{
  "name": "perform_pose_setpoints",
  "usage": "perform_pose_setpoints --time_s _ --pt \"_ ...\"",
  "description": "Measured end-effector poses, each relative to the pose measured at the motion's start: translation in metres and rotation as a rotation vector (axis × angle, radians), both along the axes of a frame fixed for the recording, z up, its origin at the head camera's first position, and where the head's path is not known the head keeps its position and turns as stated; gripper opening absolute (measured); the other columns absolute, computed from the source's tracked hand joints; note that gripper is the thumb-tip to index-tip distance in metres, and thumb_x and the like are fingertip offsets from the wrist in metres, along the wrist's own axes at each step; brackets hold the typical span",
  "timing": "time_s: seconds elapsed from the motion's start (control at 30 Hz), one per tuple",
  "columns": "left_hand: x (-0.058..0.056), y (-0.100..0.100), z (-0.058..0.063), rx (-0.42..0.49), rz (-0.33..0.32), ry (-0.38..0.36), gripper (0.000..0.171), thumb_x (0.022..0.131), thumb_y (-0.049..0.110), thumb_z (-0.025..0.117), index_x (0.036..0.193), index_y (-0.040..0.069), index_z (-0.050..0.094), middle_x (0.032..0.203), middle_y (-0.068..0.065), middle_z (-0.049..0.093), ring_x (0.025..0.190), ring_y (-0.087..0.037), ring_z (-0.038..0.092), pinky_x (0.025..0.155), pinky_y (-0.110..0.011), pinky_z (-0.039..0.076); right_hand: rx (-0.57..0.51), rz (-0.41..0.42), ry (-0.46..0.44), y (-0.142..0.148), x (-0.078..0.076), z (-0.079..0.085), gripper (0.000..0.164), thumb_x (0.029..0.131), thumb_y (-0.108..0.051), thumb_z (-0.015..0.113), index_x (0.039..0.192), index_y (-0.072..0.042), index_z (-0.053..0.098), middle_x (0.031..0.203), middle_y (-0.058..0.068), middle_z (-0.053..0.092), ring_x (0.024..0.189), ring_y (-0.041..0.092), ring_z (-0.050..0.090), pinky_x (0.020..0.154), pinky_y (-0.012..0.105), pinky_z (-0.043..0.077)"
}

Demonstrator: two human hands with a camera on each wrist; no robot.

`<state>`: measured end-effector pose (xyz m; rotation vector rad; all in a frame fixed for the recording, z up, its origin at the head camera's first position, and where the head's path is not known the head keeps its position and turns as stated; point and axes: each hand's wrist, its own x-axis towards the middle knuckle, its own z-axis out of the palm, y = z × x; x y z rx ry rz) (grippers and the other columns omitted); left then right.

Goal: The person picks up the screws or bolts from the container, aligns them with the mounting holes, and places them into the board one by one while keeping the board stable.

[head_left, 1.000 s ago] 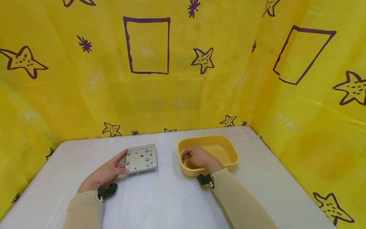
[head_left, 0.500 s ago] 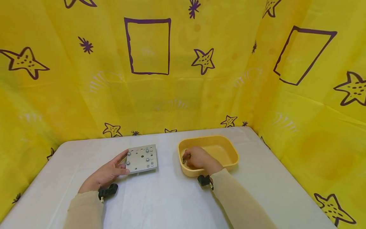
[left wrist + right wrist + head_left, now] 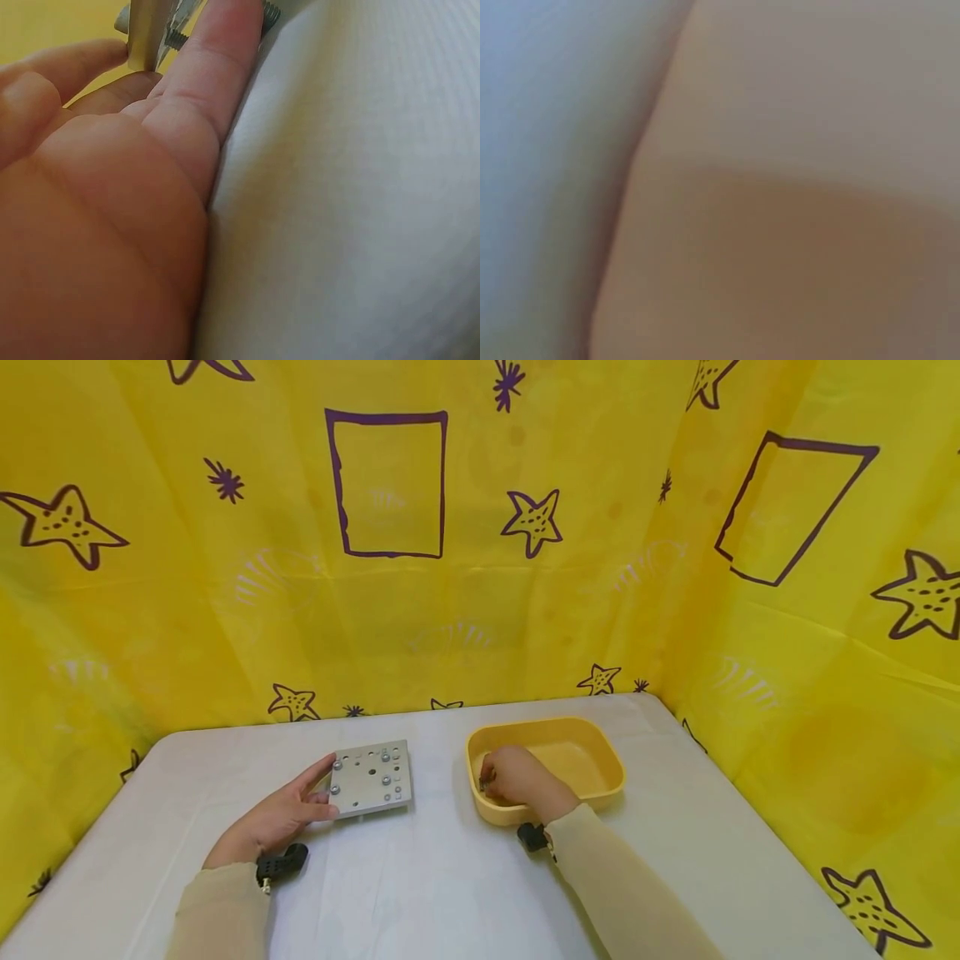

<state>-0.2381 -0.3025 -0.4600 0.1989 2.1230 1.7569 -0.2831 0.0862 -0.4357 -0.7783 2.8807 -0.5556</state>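
Note:
A square metal plate (image 3: 371, 777) with holes and several bolts stands slightly raised above the table in the head view. My left hand (image 3: 281, 814) grips its left edge, thumb at the near corner and fingers at the side. Close up in the left wrist view, one finger lies under the plate (image 3: 146, 34), beside threaded bolt ends (image 3: 177, 39). Over on the right, my right hand (image 3: 517, 781) reaches into a yellow bin (image 3: 585, 760) with curled fingers. Small metal pieces (image 3: 482, 785) are at its fingertips; whether one is pinched is hidden. The right wrist view is blurred.
A white cloth covers the table (image 3: 420, 877). Yellow curtains (image 3: 480, 627) with purple drawings rise behind it and at both sides. The bin's wall surrounds my right hand. Black wrist cameras (image 3: 283, 862) sit on both wrists.
My right hand has shifted slightly inside the bin, its fingers now covering more of the small metal pieces. The left hand and the plate have stayed put.

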Motion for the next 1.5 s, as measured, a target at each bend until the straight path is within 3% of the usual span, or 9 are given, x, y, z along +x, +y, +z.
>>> perform_pose_setpoints --time_s 0.2,0.37,0.63,0.77,0.97,1.07,1.3,1.5 --pt "0.002 0.000 0.001 0.000 -0.003 0.004 0.110 0.083 0.009 0.080 0.162 0.019 0.004 0.165 -0.016 0.002 0.139 -0.035 0.037 0.106 -0.032 0.036 0.016 0.016 0.019 -0.001 0.001 0.001 0.016 0.081 -0.001 0.070 0.088 -0.014 0.075 0.082 -0.007 0.067 0.076 0.014 0.055 0.074 0.029 0.049" --pt "0.002 0.000 0.001 -0.003 0.015 -0.003 0.111 0.081 0.011 0.082 0.162 0.021 0.005 0.165 -0.014 0.003 0.139 -0.034 0.037 0.109 -0.040 0.028 -0.079 -0.037 0.007 0.004 0.001 0.001 0.025 0.083 0.004 0.062 0.099 -0.012 0.074 0.094 -0.005 0.069 0.088 0.015 0.059 0.086 0.033 0.050" --pt "0.001 0.000 -0.001 -0.005 0.024 -0.012 0.111 0.081 0.011 0.082 0.162 0.024 0.007 0.166 -0.013 0.004 0.141 -0.033 0.034 0.111 -0.043 0.024 -0.532 -0.288 -0.158 0.018 0.001 0.017 0.025 0.091 -0.002 0.067 0.116 -0.007 0.069 0.109 0.005 0.068 0.092 0.019 0.063 0.082 0.037 0.052" --pt "0.001 0.000 0.000 -0.015 0.022 0.000 0.112 0.081 0.011 0.082 0.162 0.023 0.006 0.166 -0.014 0.002 0.142 -0.036 0.032 0.111 -0.046 0.024 -0.756 -0.368 -0.247 0.022 -0.003 0.023 0.026 0.091 -0.001 0.068 0.117 -0.005 0.069 0.107 0.008 0.069 0.093 0.021 0.064 0.086 0.037 0.052" --pt "0.000 0.000 0.001 -0.018 0.026 -0.005 0.112 0.080 0.012 0.083 0.162 0.025 0.007 0.166 -0.013 0.002 0.141 -0.036 0.033 0.112 -0.048 0.023 -1.192 -0.473 -0.479 0.027 -0.012 0.026 0.031 0.091 0.008 0.064 0.122 0.001 0.063 0.112 0.020 0.066 0.093 0.027 0.067 0.082 0.033 0.056" --pt "-0.001 0.000 0.001 -0.019 0.022 -0.005 0.112 0.080 0.012 0.083 0.162 0.024 0.007 0.166 -0.014 0.003 0.140 -0.036 0.034 0.112 -0.048 0.022 -1.307 -0.529 -0.544 0.030 -0.017 0.028 0.033 0.092 0.008 0.063 0.124 0.001 0.061 0.116 0.023 0.065 0.094 0.027 0.068 0.082 0.032 0.056" --pt "-0.002 0.000 0.001 -0.015 0.018 0.000 0.113 0.080 0.012 0.083 0.162 0.024 0.007 0.165 -0.014 0.005 0.140 -0.035 0.036 0.112 -0.046 0.023 -1.400 -0.601 -0.637 0.022 -0.028 0.037 0.040 0.096 -0.001 0.064 0.135 -0.001 0.054 0.126 0.023 0.060 0.103 0.027 0.067 0.086 0.031 0.054" --pt "-0.002 -0.001 -0.002 -0.016 0.008 0.005 0.112 0.081 0.012 0.082 0.162 0.023 0.006 0.166 -0.013 0.002 0.139 -0.035 0.036 0.109 -0.038 0.032 -1.289 -0.536 -0.619 -0.008 -0.031 0.052 0.032 0.095 -0.004 0.067 0.126 -0.001 0.061 0.125 0.022 0.062 0.096 0.027 0.069 0.081 0.031 0.056"
